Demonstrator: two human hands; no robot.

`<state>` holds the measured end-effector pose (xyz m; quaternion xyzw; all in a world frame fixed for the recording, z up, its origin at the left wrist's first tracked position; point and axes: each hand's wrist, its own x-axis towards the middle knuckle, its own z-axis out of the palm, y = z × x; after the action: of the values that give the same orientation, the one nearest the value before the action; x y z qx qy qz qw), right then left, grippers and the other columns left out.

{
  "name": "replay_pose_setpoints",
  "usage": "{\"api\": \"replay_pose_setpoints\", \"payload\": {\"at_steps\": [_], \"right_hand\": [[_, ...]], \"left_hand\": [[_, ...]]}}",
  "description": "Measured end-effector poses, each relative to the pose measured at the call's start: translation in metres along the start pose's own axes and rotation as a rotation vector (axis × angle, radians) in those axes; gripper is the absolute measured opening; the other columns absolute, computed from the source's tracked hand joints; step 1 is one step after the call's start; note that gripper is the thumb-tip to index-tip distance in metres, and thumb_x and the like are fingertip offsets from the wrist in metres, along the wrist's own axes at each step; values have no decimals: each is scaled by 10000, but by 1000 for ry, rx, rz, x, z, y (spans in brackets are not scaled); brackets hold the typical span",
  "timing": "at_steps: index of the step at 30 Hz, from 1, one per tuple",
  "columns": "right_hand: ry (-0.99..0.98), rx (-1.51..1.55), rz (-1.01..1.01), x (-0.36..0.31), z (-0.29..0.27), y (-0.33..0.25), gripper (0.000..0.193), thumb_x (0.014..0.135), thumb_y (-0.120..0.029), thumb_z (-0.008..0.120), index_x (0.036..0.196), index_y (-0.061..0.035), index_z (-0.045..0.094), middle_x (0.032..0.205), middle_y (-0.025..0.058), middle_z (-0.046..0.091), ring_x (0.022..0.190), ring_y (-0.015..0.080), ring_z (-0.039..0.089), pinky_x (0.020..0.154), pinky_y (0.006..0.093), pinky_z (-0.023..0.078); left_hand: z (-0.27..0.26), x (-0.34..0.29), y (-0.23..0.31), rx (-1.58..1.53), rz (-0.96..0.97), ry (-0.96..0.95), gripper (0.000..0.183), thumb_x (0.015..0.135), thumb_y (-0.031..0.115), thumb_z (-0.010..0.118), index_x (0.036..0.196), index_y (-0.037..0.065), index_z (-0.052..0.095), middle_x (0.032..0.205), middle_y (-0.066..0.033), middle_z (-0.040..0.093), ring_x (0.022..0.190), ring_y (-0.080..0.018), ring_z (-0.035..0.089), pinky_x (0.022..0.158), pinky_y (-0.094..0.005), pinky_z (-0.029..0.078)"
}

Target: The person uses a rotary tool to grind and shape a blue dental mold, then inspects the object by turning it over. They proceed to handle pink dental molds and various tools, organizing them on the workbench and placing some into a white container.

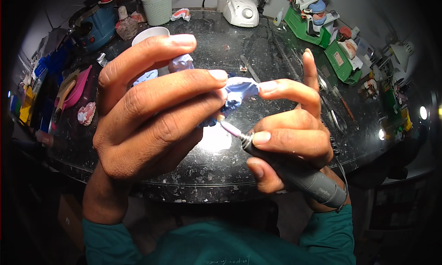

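A blue dental cast (240, 87) is held up over the table in my left hand (142, 110), its fingers closed round it and hiding much of it. My right hand (294, 136) grips a black rotary handpiece (309, 178) like a pen. The handpiece's pinkish grinding bit (231, 128) points up and left, its tip at the cast's lower edge; whether it touches or spins I cannot tell. My right index fingertip rests against the cast's right end, and the little finger sticks up. A cord runs from the handpiece's back end.
On the black table (207, 34), a white control unit (241, 11) and a woven basket (157, 11) stand at the back. Green articulators (340, 62) and thin metal tools (344, 104) lie right. A blue machine (92, 28), pink tray (79, 87) and pink dental model (86, 113) are left.
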<state>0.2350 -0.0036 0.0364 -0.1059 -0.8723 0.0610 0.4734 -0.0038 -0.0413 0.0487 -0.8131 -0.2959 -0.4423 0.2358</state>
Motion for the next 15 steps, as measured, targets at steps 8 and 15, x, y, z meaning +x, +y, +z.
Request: {"api": "replay_pose_setpoints", "payload": {"at_steps": [8, 15], "right_hand": [[16, 71, -19, -2, -1, 7, 332, 922, -300, 712, 1089, -163, 460, 876, 38, 629, 1155, 348, 624, 1220, 679, 112], [25, 25, -45, -1, 0, 7, 350, 913, -289, 724, 1100, -154, 461, 895, 49, 641, 1163, 356, 621, 1206, 691, 134]], "left_hand": [[4, 2, -7, -286, -86, -42, 413, 657, -28, 792, 1057, 19, 700, 1086, -153, 731, 1168, -423, 634, 1005, -509, 515], [22, -13, -6, -635, -218, -31, 426, 686, -73, 772, 1094, -12, 663, 1068, -192, 731, 1201, -440, 619, 1052, -550, 467]]}}
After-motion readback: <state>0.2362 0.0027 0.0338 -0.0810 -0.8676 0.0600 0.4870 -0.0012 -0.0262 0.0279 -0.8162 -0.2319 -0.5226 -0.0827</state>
